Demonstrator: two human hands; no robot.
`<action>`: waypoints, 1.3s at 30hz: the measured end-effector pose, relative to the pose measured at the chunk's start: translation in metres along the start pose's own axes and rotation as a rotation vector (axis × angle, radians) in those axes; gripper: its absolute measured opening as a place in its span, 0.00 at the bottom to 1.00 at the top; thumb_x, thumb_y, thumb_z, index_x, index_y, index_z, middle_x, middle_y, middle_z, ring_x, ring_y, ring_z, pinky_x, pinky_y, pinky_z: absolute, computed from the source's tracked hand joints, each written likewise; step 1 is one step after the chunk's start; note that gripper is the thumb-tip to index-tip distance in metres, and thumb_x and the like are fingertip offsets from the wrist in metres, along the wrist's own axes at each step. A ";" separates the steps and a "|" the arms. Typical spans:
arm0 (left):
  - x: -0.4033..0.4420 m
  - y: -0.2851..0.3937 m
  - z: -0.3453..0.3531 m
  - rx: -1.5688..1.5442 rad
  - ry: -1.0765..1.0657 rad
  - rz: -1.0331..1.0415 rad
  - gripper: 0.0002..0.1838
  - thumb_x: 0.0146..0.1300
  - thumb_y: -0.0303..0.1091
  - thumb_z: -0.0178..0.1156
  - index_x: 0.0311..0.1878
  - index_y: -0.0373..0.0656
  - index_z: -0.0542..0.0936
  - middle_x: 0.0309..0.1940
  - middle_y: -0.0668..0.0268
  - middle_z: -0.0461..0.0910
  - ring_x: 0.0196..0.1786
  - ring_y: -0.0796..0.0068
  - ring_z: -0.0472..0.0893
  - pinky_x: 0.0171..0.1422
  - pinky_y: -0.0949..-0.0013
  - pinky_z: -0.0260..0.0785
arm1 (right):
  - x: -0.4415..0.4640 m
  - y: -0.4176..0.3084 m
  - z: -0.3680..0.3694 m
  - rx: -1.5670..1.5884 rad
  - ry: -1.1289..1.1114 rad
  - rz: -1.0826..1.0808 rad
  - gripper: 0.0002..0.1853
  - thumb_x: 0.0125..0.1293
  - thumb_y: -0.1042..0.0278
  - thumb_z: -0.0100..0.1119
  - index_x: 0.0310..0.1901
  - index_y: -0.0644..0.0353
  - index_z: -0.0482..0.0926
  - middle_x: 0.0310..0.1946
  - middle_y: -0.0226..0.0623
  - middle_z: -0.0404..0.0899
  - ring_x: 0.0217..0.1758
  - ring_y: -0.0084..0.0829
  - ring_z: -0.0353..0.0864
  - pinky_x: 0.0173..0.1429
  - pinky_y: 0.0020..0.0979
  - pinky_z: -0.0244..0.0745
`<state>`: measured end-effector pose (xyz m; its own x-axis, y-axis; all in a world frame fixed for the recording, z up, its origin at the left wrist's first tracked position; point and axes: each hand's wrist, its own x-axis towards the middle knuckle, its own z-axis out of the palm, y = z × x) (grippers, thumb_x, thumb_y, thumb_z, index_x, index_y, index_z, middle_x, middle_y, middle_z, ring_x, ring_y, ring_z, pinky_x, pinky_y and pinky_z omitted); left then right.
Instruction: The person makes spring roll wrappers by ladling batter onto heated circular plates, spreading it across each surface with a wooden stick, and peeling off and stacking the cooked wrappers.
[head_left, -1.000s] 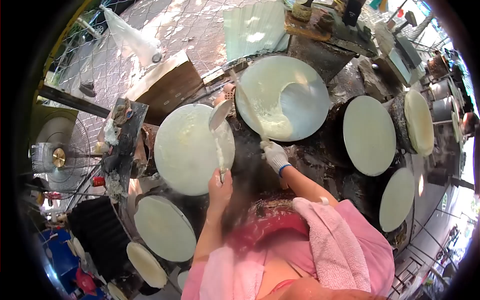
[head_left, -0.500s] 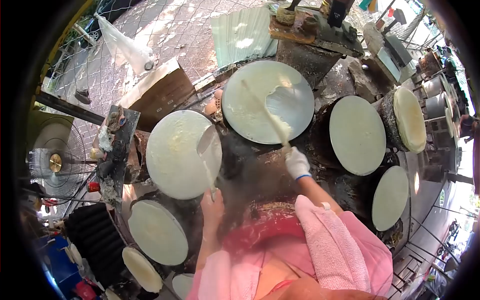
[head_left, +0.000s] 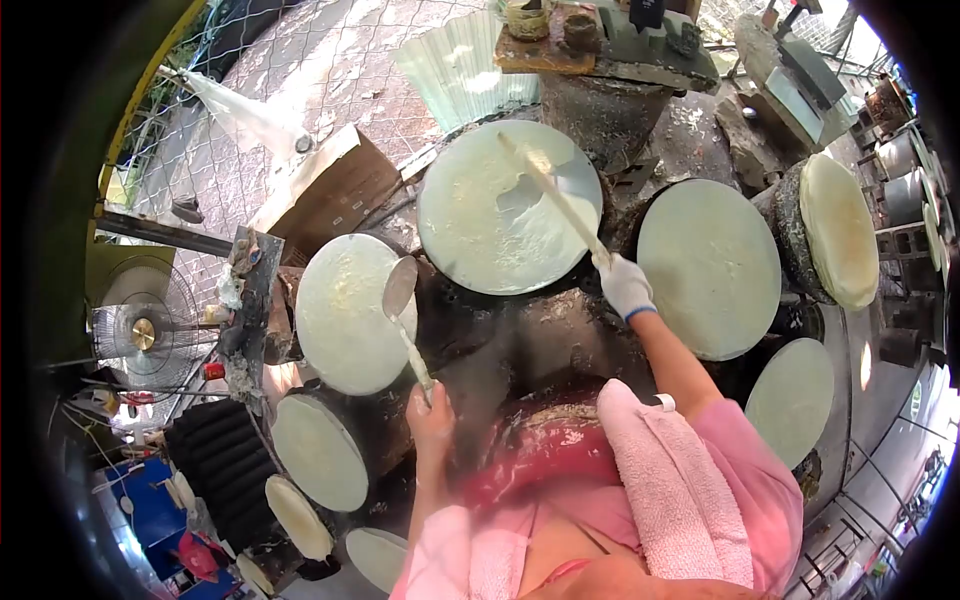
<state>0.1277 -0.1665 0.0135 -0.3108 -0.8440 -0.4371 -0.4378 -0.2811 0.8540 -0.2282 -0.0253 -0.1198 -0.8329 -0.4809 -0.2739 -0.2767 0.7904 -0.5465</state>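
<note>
The left round griddle (head_left: 345, 320) bears a pale, faintly yellow coat, and the ladle (head_left: 399, 288) lies over its right edge, its handle closed in the bare left hand (head_left: 431, 420). On the middle round griddle (head_left: 515, 201), creamy batter (head_left: 465, 225) lies glossy and ridged around a grey bare patch. The flat stick (head_left: 560, 203) slants across it, gripped in the gloved right hand (head_left: 628, 288). Compared with half a second ago, the bare patch is smaller, and the right hand sits farther right of the middle griddle.
</note>
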 end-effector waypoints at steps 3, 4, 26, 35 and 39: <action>0.002 -0.011 0.007 0.050 0.016 0.023 0.10 0.72 0.35 0.57 0.36 0.39 0.75 0.23 0.73 0.71 0.24 0.85 0.68 0.26 0.75 0.62 | -0.002 -0.005 0.002 0.146 -0.063 -0.022 0.32 0.72 0.37 0.44 0.35 0.65 0.79 0.33 0.59 0.81 0.42 0.60 0.81 0.44 0.53 0.73; 0.002 -0.010 0.010 0.026 0.001 0.022 0.09 0.72 0.35 0.56 0.38 0.41 0.73 0.22 0.73 0.70 0.20 0.85 0.67 0.23 0.76 0.60 | -0.020 -0.003 0.002 0.144 -0.161 -0.052 0.30 0.72 0.37 0.44 0.45 0.61 0.79 0.36 0.59 0.81 0.43 0.58 0.81 0.47 0.53 0.73; -0.014 0.015 0.022 -0.018 0.077 0.011 0.08 0.72 0.35 0.56 0.42 0.40 0.72 0.20 0.71 0.69 0.13 0.83 0.65 0.14 0.77 0.56 | 0.019 -0.022 -0.019 0.738 0.070 -0.237 0.30 0.67 0.59 0.64 0.69 0.53 0.70 0.53 0.47 0.83 0.56 0.29 0.82 0.58 0.31 0.74; -0.004 0.035 0.044 -0.113 -0.028 0.024 0.08 0.73 0.34 0.55 0.40 0.41 0.71 0.20 0.71 0.69 0.14 0.83 0.65 0.14 0.77 0.57 | -0.042 0.020 -0.049 0.950 -0.253 0.240 0.21 0.72 0.55 0.59 0.64 0.48 0.78 0.24 0.15 0.71 0.21 0.12 0.64 0.25 0.21 0.61; -0.013 0.031 0.048 -0.141 -0.006 0.000 0.06 0.72 0.32 0.56 0.38 0.42 0.71 0.21 0.72 0.68 0.14 0.84 0.64 0.15 0.76 0.55 | -0.025 0.037 -0.047 0.909 -0.464 0.299 0.22 0.73 0.56 0.58 0.66 0.47 0.76 0.20 0.17 0.69 0.16 0.13 0.61 0.20 0.21 0.58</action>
<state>0.0783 -0.1421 0.0323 -0.3162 -0.8412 -0.4386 -0.3154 -0.3428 0.8849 -0.2403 0.0337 -0.0960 -0.4904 -0.5632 -0.6651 0.5304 0.4127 -0.7405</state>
